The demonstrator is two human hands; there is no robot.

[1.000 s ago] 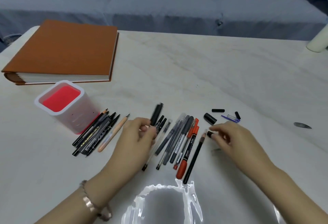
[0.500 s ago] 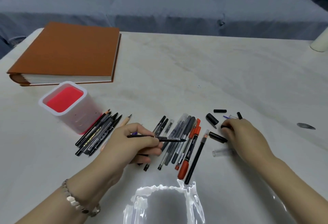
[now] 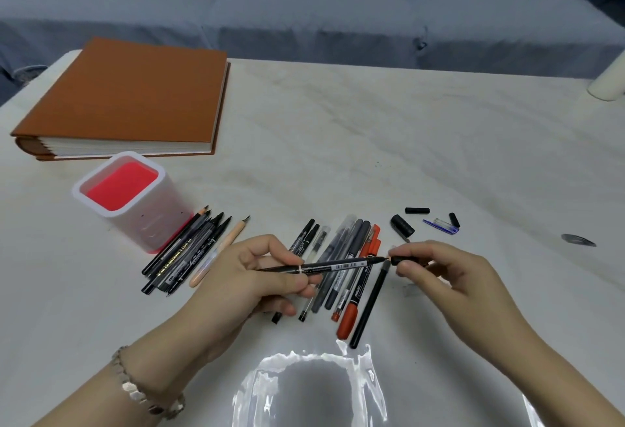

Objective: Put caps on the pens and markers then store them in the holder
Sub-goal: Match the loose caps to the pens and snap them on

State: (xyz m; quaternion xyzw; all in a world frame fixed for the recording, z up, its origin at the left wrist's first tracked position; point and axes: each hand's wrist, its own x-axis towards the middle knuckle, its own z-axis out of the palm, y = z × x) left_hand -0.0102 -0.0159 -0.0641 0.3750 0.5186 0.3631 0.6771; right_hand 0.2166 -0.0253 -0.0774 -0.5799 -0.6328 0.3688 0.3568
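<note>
Left hand grips a thin black pen mid-barrel and holds it roughly level above the counter, tip toward the right hand. Right hand pinches a small black cap between thumb and fingertips, open end facing the tip. Tip is just at the cap's mouth, not seated.

Under and between the hands: row of pens and markers flat on the counter.

Beyond the right hand: loose black caps, blue clip cap.

Left of the left hand: second pen bunch, just beside the upright pink-and-white holder. Brown album beyond it.
</note>
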